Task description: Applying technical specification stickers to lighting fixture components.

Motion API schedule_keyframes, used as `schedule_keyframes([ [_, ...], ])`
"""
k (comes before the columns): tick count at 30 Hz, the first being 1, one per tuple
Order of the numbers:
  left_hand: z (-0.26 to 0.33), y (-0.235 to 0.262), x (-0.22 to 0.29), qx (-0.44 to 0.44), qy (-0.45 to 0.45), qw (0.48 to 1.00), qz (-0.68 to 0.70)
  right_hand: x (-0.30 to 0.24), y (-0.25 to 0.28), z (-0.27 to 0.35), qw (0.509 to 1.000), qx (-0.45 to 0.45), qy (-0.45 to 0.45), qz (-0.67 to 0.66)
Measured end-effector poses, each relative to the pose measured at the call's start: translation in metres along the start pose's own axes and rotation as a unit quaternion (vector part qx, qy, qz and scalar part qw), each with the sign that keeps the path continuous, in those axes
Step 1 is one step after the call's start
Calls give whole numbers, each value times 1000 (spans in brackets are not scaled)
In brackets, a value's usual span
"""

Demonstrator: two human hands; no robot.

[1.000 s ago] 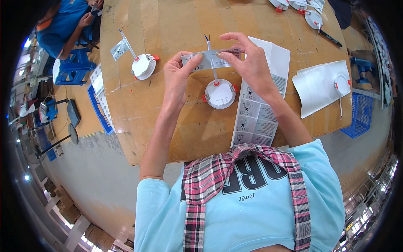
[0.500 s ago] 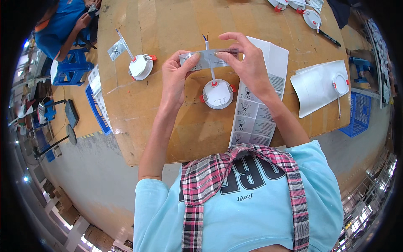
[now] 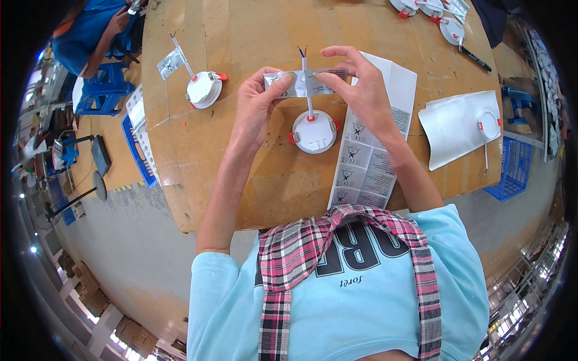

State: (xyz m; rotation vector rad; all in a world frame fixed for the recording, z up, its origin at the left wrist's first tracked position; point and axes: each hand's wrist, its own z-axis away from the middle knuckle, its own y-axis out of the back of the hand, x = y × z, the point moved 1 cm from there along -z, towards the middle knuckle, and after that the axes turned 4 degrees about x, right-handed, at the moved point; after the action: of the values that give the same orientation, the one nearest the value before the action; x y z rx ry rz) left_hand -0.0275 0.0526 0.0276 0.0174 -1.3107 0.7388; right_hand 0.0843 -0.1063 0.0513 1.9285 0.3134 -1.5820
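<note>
Between my hands a silver printed label lies across the white cable of a round white downlight. My left hand pinches the label's left part between thumb and fingers. With thumb and fingers my right hand grips its right part, the index finger raised and bent. Bare wire ends stick up past the label. The downlight rests on the table with red-tipped spring clips at its sides. Beside my right forearm lies a sheet of silver labels, partly covered by that arm.
Left of my hands sits another downlight with a labelled cable. At right, a downlight lies on white backing sheets. Several more downlights and a black marker are at the far right. A co-worker sits at far left.
Label and cable have shifted slightly right in the picture. My right thumb has slid a little along the label toward the right, and the label's right part looks bent more around the cable.
</note>
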Motion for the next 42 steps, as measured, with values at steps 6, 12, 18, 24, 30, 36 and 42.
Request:
schedule_keyframes([
  [6, -1, 0, -2, -29, 13, 999, -22, 13, 13, -8, 992, -87, -77, -50],
  [12, 1, -6, -1, -22, 17, 999, -25, 4, 21, -11, 998, -43, 9, 34],
  [18, -1, -9, -4, -32, 11, 999, -40, -4, 15, -22, 984, -166, 36, 47],
  [24, -4, -10, -6, -39, 1, 997, -62, 6, 14, -25, 983, -178, 0, -37],
  [30, -4, -10, -10, -19, 8, 996, -92, 9, 14, -22, 977, -184, -34, -99],
  [36, 18, 3, 15, 163, -120, 967, -153, 13, 23, -20, 985, -152, -57, -63],
  [42, 61, -29, -12, 79, -250, 855, -447, 6, 19, -17, 983, -155, -79, -65],
])
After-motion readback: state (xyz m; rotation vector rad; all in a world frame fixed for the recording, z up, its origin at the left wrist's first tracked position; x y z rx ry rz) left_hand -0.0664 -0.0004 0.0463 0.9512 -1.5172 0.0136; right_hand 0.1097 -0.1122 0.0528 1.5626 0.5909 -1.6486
